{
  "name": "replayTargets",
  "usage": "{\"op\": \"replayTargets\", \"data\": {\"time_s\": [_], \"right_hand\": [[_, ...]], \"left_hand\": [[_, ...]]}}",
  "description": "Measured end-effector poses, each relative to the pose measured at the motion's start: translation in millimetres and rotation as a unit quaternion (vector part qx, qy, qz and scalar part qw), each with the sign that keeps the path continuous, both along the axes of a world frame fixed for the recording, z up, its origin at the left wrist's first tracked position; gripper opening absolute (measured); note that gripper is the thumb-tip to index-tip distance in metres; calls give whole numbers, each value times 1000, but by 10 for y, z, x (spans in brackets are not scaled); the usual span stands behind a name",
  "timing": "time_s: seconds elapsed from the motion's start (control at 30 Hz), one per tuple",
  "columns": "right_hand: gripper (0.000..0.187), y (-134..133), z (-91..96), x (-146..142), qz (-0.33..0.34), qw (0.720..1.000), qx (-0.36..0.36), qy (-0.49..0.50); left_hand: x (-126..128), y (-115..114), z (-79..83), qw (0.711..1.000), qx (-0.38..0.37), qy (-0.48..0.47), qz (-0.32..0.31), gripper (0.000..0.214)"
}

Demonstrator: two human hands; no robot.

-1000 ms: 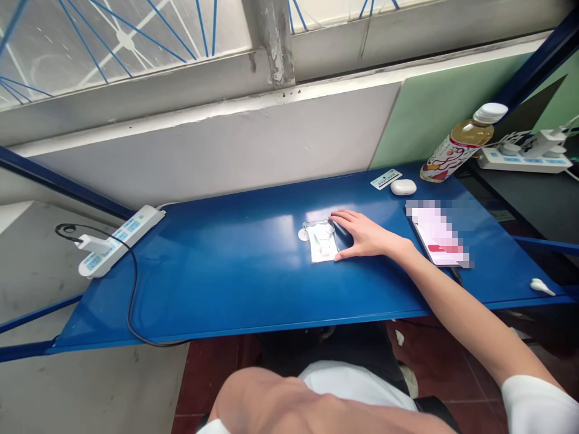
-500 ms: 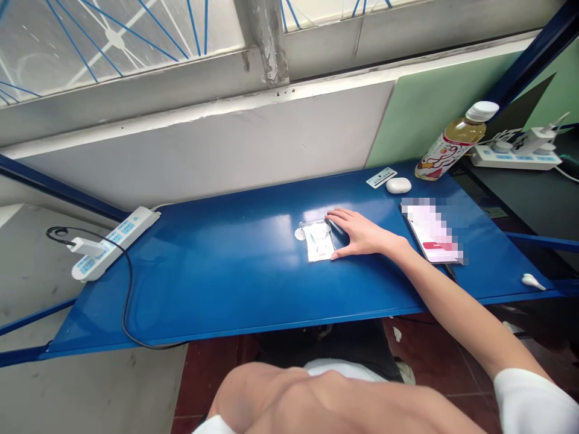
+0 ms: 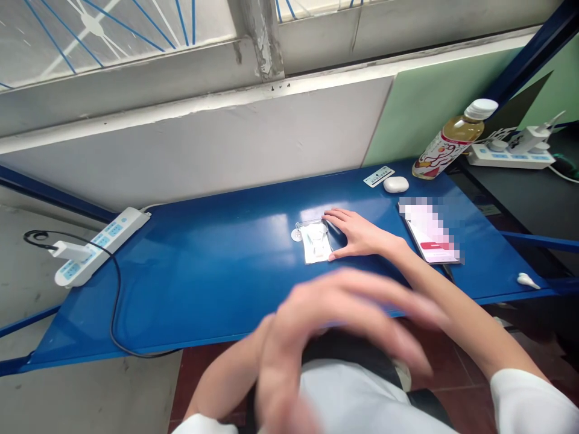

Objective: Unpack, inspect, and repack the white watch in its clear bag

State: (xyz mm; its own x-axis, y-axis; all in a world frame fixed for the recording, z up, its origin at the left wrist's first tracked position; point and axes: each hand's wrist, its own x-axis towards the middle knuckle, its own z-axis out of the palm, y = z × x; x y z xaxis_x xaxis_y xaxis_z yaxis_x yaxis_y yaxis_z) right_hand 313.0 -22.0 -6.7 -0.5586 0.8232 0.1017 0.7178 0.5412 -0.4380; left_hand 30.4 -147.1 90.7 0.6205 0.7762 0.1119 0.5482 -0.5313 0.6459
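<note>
On the blue desk lies a small flat packet, clear plastic with white contents that I cannot make out. A small round translucent disc sits at its left edge. My right hand rests at the packet's right side, thumb and fingers spread apart. Its thumb tip is by the lower right corner, the fingertips by the upper right. My left hand is raised close to the camera, in front of the desk edge. It is blurred, with curved fingers apart and nothing visible in them.
A phone lies right of my right forearm, with a white earbud farther right. Behind are an earbud case, a card and a drink bottle. A power strip with a black cable lies at the left.
My left hand has swung up in front of the camera, uncovering the shirt below. The right hand stays by the packet. The view has shifted slightly.
</note>
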Motion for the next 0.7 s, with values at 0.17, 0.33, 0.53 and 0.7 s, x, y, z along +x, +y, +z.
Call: {"op": "replayTargets", "data": {"time_s": [0.17,0.33,0.53,0.7], "right_hand": [[105,-36,50,-72,-18,1000,10,1],[88,-38,50,-125,-52,998,32,7],[33,-59,129,-125,-59,996,58,31],[42,-83,224,-131,7,998,21,52]], "left_hand": [[263,1085,-336,996,81,-30,3,56],[95,1293,-883,993,101,57,5,69],[39,1313,-935,991,104,68,-42,82],[-56,1371,-888,989,83,87,-82,71]]}}
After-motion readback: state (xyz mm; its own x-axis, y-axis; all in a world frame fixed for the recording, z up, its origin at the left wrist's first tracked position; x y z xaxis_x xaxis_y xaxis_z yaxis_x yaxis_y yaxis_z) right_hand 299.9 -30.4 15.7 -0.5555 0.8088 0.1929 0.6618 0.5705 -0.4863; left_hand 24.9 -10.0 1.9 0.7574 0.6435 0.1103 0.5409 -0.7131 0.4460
